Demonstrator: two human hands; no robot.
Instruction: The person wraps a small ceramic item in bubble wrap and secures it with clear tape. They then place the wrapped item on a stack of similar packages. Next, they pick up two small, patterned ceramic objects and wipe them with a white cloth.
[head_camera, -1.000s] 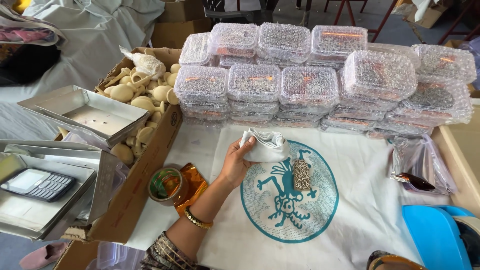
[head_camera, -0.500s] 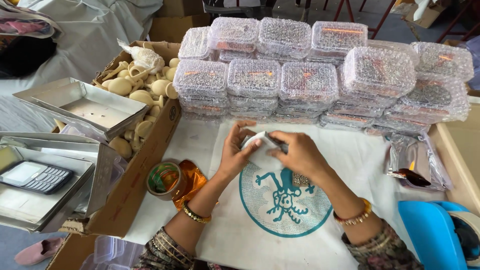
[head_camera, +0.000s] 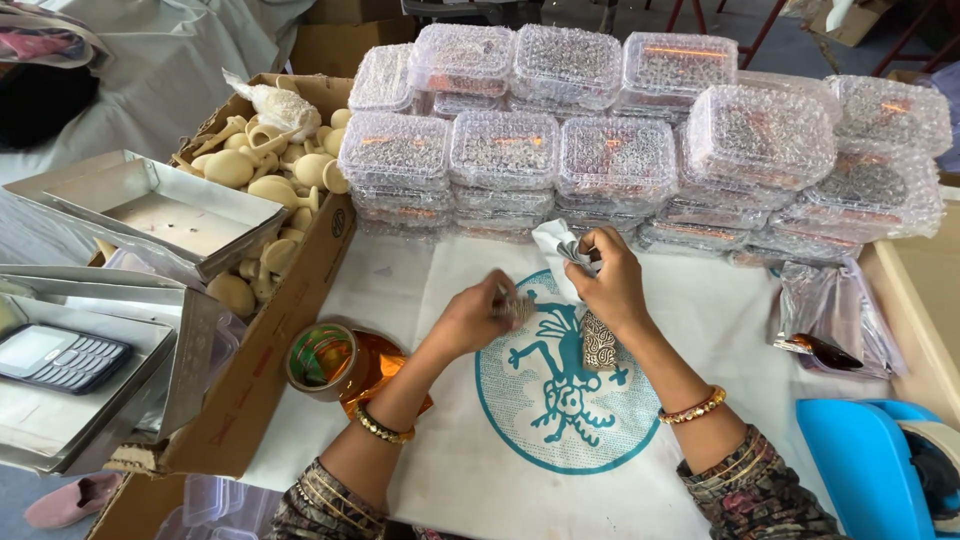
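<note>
**Both hands busy over the teal print**

So your right hand (head_camera: 612, 285) was pinched shut on a small white pouch (head_camera: 556, 244), holding it up just in front of the stacked bubble-wrapped boxes (head_camera: 620, 150) at the far edge of the white cloth (head_camera: 420, 300). Something dark and patterned showed at the pouch mouth, right by your fingertips, but it was too small to make out properly.

Your left hand (head_camera: 478, 318) was curled closed around a little patterned piece (head_camera: 515, 308), down low over the cloth at the left rim of the teal circle print (head_camera: 568, 375). Hands were near each other but not touching.

Another small patterned block (head_camera: 599, 342) lay flat on the cloth inside the teal circle, just under your right wrist.

Off to your left, a roll of tape (head_camera: 322, 357) sat on a bit of orange foil (head_camera: 380, 362), right beside the cardboard box (head_camera: 270, 350) full of cream-coloured wooden pieces (head_camera: 262, 185). Metal trays (head_camera: 160, 210) were further left, one with a keypad phone (head_camera: 58, 355) in it. On the right were some clear bags (head_camera: 835, 320) and a blue plastic thing (head_camera: 865, 465).
</note>
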